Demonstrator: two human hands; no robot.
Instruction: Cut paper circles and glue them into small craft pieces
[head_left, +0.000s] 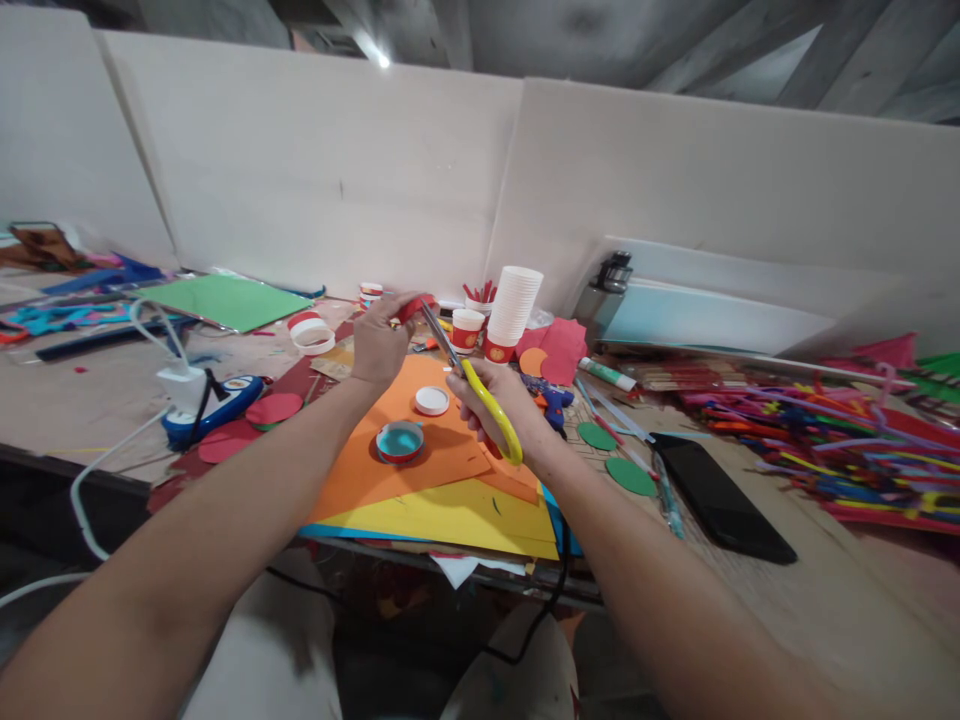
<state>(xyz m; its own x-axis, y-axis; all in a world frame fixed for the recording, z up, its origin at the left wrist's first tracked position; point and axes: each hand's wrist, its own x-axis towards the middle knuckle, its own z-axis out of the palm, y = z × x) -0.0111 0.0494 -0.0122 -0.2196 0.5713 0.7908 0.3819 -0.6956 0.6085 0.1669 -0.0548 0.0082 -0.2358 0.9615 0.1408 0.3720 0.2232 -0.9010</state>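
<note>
Closed round a pair of scissors with yellow handles (pixel 491 408), my right hand (pixel 495 395) holds them above the orange paper (pixel 367 470). Their metal blades point up and left to a small red piece (pixel 417 306), which the fingers of my left hand (pixel 380 340) grip. The piece looks like part of a paper cup, but my fingers hide much of it. Below the hands, a shallow cut cup base with a teal inside (pixel 400 442) and a round white piece (pixel 431 401) lie on the orange paper. Yellow paper (pixel 465 515) shows underneath.
Behind my hands stand stacked paper cups (pixel 514 305) and a single red cup (pixel 466 330). To the right are a blue glue gun (pixel 555 402), green paper circles (pixel 628 477), a black phone (pixel 724 498) and colourful pipe cleaners (pixel 832 430). A blue power strip (pixel 214 405) lies left.
</note>
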